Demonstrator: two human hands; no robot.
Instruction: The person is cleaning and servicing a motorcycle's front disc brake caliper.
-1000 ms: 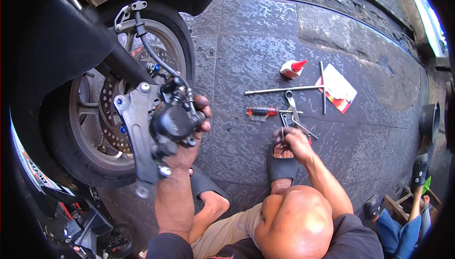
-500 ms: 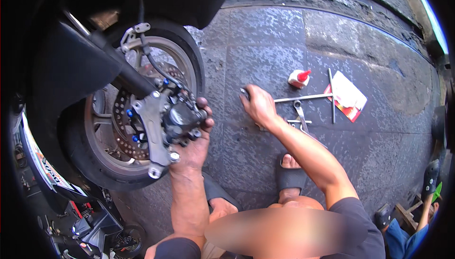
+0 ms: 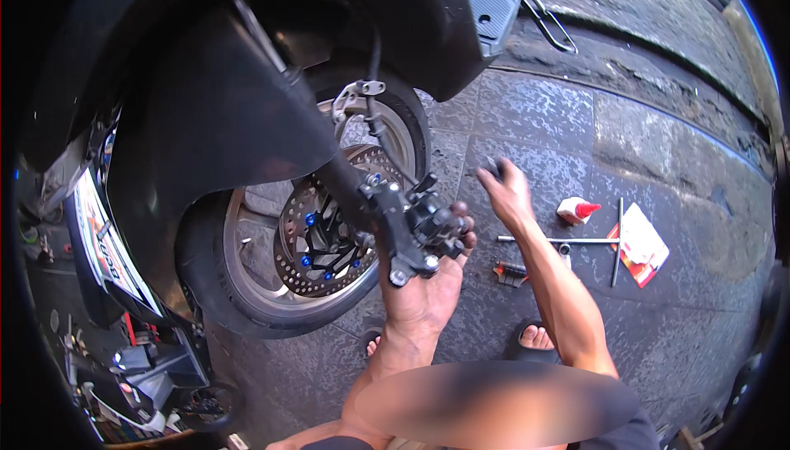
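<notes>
The left hand [image 3: 428,289] is raised with its palm under the caliper [image 3: 436,223], its fingers curled round the far side, gripping it. The caliper is just beside the disc [image 3: 296,256] of the wheel [image 3: 271,318], with its bracket [image 3: 393,232] on the side toward the fork [image 3: 344,182] (whether bracket and fork touch, I cannot tell). A dark hose [image 3: 397,158] runs down toward the caliper from a pale clamp [image 3: 360,94]. The right hand [image 3: 510,191] is up over the floor [image 3: 527,112], well apart from the left, thumb and fingers pinched together on a small piece [image 3: 493,167], dark with a bright end, too blurred to name. Below the right forearm lies the shaft of a T-bar [image 3: 588,241], whose crosspiece rests over the edge of a red and white packet [image 3: 646,240]. A white bottle [image 3: 575,210] with a red cap stands near the shaft. A screwdriver [image 3: 512,270] lies left of the forearm, and a wrench [image 3: 564,250] shows partly on its right.
</notes>
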